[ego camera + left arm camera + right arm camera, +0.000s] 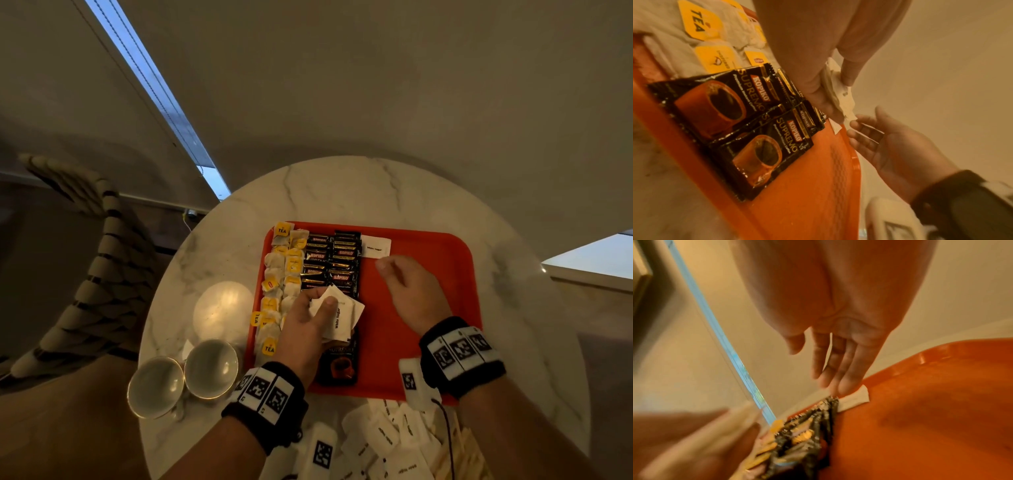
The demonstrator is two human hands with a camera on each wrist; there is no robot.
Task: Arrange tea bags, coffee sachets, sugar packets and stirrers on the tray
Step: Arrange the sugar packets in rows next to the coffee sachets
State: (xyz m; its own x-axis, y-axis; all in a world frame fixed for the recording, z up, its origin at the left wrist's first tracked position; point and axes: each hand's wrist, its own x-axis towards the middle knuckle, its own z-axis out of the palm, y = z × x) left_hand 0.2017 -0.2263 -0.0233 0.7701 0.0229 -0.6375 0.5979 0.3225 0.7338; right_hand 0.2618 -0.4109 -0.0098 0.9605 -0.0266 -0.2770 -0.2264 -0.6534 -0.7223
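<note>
An orange tray (428,274) lies on the round marble table (359,192). Tea bags with yellow tags (281,284) fill its left edge, and black coffee sachets (329,263) lie in rows beside them. One white sugar packet (376,246) lies to the right of the sachets at the far end. My left hand (318,308) grips a small stack of sugar packets (339,315) over the sachets. My right hand (387,267) hovers with straight fingers (828,369) and holds nothing, its tips just above the laid packet (857,395).
Loose sugar packets (387,442) and wooden stirrers (460,448) lie at the table's near edge. Two cups (156,387) and a saucer (222,308) stand left of the tray. A woven chair (96,267) is beyond the table's left side. The tray's right half is bare.
</note>
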